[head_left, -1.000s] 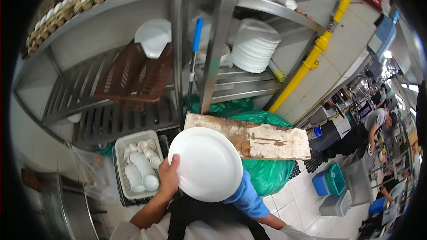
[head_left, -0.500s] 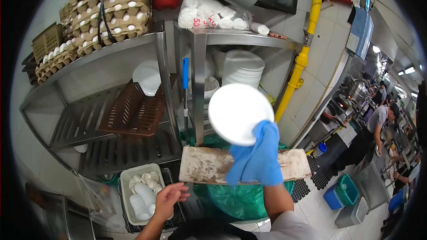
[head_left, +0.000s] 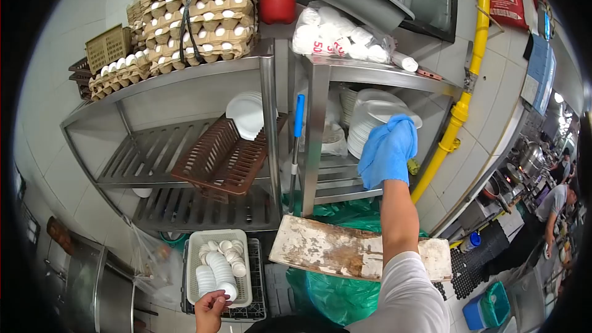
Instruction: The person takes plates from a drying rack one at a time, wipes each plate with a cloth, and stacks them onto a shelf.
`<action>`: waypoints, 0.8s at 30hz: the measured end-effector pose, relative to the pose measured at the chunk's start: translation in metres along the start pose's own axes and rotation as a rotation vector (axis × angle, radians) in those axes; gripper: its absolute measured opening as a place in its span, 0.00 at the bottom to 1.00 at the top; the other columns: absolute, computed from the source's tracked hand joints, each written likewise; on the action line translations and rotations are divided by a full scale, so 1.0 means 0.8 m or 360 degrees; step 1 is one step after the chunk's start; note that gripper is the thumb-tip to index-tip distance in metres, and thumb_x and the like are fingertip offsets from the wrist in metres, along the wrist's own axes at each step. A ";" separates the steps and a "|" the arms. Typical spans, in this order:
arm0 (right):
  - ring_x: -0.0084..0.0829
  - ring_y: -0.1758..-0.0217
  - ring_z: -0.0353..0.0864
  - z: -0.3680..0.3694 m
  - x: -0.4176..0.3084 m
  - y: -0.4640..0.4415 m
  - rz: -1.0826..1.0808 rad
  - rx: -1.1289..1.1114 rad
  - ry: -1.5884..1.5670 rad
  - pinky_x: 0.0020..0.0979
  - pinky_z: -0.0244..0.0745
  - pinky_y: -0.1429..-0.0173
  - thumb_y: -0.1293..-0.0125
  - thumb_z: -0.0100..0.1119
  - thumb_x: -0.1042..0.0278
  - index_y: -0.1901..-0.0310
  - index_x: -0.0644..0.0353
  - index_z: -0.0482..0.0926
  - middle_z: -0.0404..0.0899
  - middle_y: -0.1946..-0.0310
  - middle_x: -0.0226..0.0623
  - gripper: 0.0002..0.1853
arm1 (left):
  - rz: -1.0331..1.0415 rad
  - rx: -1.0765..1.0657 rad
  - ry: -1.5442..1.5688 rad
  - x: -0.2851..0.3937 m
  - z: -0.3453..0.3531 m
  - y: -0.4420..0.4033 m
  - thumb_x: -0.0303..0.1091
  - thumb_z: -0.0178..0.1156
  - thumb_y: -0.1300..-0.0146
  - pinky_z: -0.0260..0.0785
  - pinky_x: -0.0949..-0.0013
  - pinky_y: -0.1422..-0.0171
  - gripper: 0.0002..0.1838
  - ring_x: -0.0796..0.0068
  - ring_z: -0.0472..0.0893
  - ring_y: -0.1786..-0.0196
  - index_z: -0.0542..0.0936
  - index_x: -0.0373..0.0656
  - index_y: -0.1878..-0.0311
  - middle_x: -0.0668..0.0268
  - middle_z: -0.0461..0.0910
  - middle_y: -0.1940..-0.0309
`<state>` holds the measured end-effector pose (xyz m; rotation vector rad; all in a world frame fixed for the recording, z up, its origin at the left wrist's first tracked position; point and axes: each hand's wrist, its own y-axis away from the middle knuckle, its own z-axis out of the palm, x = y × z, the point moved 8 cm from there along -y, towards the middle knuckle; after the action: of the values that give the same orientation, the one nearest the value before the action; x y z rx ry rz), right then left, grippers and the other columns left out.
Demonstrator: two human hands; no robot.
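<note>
My right hand [head_left: 398,145], wrapped in a blue cloth [head_left: 377,159], reaches into the right-hand steel shelf and grips a white plate [head_left: 390,110] through the cloth. That plate is at the top of a stack of white plates [head_left: 359,132]; whether it rests fully on the stack is hidden by the cloth. My left hand [head_left: 211,311] is low at the front edge of a cream basket [head_left: 193,253], its fingers slightly bent and apart. Small white dishes [head_left: 219,265] lie in rows inside that basket, the nearest close to my fingertips.
A brown dish rack [head_left: 216,163] holding white plates stands on the left shelf. Egg trays [head_left: 209,18] are piled above it. A blue-handled pole [head_left: 299,117] stands between the shelves. A worn board [head_left: 333,250] lies over green bags [head_left: 333,293]. A yellow pipe [head_left: 459,111] runs at right.
My right hand has carried the plate from in front of the shelf up to the stack inside it. My left hand has moved down to the basket's front edge. The view has shifted.
</note>
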<state>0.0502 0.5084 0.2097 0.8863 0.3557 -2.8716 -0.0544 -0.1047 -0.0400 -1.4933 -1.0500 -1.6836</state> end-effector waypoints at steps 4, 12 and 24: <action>0.27 0.80 0.66 -0.040 0.033 -0.090 0.0130 0.0075 0.0793 0.31 0.64 0.75 0.43 0.49 0.72 0.74 0.51 0.72 0.68 0.81 0.29 0.04 | 0.0006 -0.0076 -0.0119 0.025 0.024 0.002 0.30 0.59 0.34 0.76 0.70 0.53 0.15 0.69 0.84 0.58 0.77 0.33 0.47 0.58 0.83 0.58; 0.24 0.77 0.62 0.032 0.057 0.116 0.0594 -0.0647 0.0169 0.29 0.57 0.74 0.46 0.51 0.73 0.82 0.51 0.65 0.61 0.82 0.26 0.10 | 0.1529 -0.0889 -0.0505 0.299 0.130 0.022 0.30 0.63 0.41 0.77 0.67 0.53 0.19 0.62 0.85 0.58 0.79 0.32 0.47 0.54 0.84 0.58; 0.38 0.63 0.78 0.079 0.061 0.444 0.0293 -0.1649 0.2263 0.32 0.74 0.58 0.60 0.73 0.51 0.67 0.58 0.79 0.77 0.69 0.38 0.22 | 0.2063 -0.1147 -0.1000 0.459 0.141 0.007 0.43 0.59 0.37 0.78 0.68 0.60 0.14 0.68 0.84 0.62 0.85 0.41 0.63 0.63 0.85 0.66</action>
<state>0.0392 0.1471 0.1658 2.1502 1.4639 -1.0238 -0.0489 0.0072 0.3275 -2.4186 0.4486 -0.6003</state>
